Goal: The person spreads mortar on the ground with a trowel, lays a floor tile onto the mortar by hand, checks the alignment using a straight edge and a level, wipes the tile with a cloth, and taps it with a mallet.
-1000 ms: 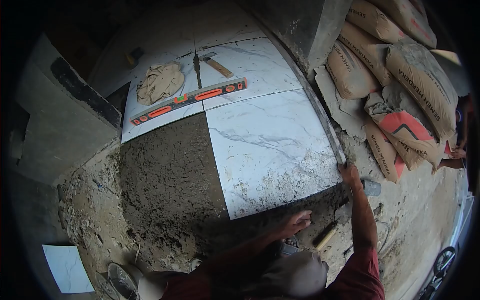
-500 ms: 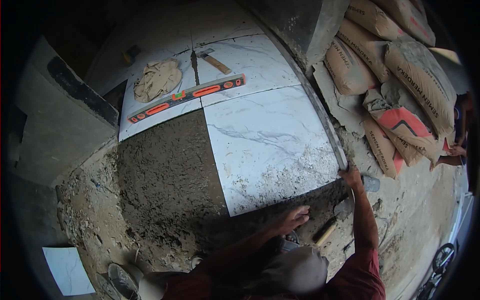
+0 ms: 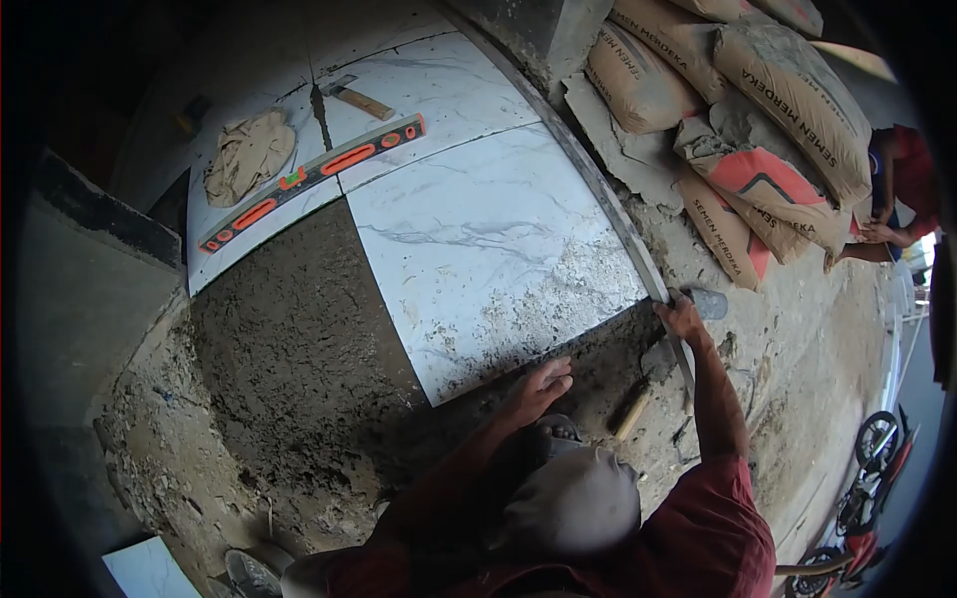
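My right hand [image 3: 682, 316] is closed around a long straight bar [image 3: 638, 261] that runs along the right edge of the marbled white tiles. The bar's near end sticks out below my fist. My left hand [image 3: 541, 387] is held near the front edge of the closest tile [image 3: 478, 269], fingers apart, with nothing in it. Grey grit is scattered over that tile's near right part. Left of it spreads a bed of wet mortar [image 3: 299, 319]. A trowel with a wooden handle [image 3: 631, 415] lies on the ground between my hands.
A spirit level [image 3: 314, 182], a crumpled cloth [image 3: 251, 154] and a wooden-handled hammer [image 3: 361, 102] rest on the farther tiles. Cement bags [image 3: 793, 110] are stacked at right, with another person [image 3: 902, 189] beyond. A bucket [image 3: 251, 573], a spare tile [image 3: 150, 570] and a motorcycle [image 3: 857, 498] are lower down.
The view has shifted, so the tiles and bags appear farther left and higher. My right hand stays on the bar, and more of its near end shows. My left hand remains by the tile edge.
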Available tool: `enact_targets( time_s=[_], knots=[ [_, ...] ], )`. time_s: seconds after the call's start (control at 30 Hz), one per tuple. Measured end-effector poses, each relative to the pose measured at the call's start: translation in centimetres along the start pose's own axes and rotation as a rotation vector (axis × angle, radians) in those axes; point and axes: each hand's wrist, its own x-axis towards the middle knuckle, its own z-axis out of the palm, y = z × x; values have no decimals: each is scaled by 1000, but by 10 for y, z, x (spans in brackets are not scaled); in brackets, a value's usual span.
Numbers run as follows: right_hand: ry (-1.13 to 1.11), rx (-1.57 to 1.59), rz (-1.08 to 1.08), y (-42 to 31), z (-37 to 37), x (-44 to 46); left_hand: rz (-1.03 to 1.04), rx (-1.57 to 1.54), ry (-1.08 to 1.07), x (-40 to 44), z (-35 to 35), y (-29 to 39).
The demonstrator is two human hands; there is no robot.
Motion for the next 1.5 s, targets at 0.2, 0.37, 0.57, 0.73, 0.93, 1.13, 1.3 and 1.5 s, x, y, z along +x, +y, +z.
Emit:
enact_targets(
  time_s=[0.2, 0.37, 0.57, 0.73, 0.93, 1.13, 1.3, 1.5],
  knots=[
    [594, -907, -738, 19, 5, -7, 66, 18, 70, -2, -8, 9],
    [35, 368, -36, 1, 10, -8, 82, -7, 117, -14, -20, 19],
    [314, -36, 9, -30, 19, -4, 169, -46, 151, -12, -34, 14],
    [201, 182, 155, -64, 5, 0, 198, -45, 164, -16, -43, 31],
    [229, 11, 310, -77, 0, 5, 203, -41, 184, -17, -47, 33],
    [376, 6, 149, -29, 48, 6, 113, -16, 41, -14, -40, 57],
    [245, 89, 232, -45, 34, 6, 94, -21, 8, -5, -19, 67],
    [57, 262, 129, -48, 5, -2, 122, 131, 80, 4, -33, 80]
  ],
)
